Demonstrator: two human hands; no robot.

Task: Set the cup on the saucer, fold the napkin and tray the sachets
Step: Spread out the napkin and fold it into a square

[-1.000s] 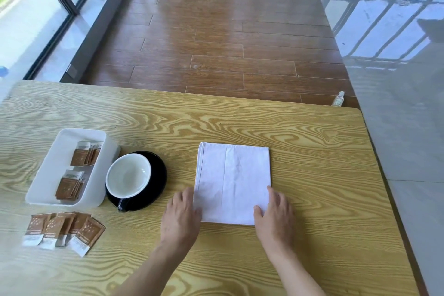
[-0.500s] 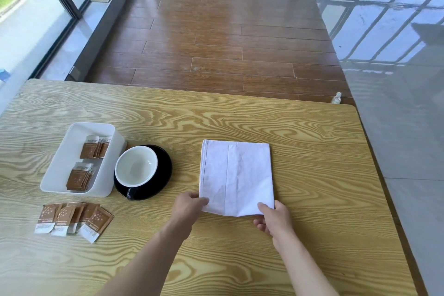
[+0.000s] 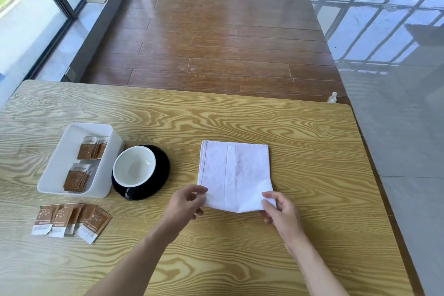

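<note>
A white napkin (image 3: 235,173) lies folded on the wooden table (image 3: 312,151). My left hand (image 3: 186,204) pinches its near left corner and my right hand (image 3: 280,210) pinches its near right corner, with the near edge raised a little. A white cup (image 3: 134,166) with a black handle sits on a black saucer (image 3: 163,163) left of the napkin. Further left stands a white tray (image 3: 60,163) holding two small stacks of brown sachets (image 3: 90,148). Several more brown sachets (image 3: 72,220) lie fanned on the table in front of the tray.
The table's far edge runs across the middle of the view, with wooden floor beyond. A small bottle (image 3: 332,98) stands on the floor past the far right corner. Glass windows are at the left, a glossy wall at the right.
Both hands went from lying flat on the napkin's near edge to pinching its near corners and lifting that edge slightly. The camera has tilted a little.
</note>
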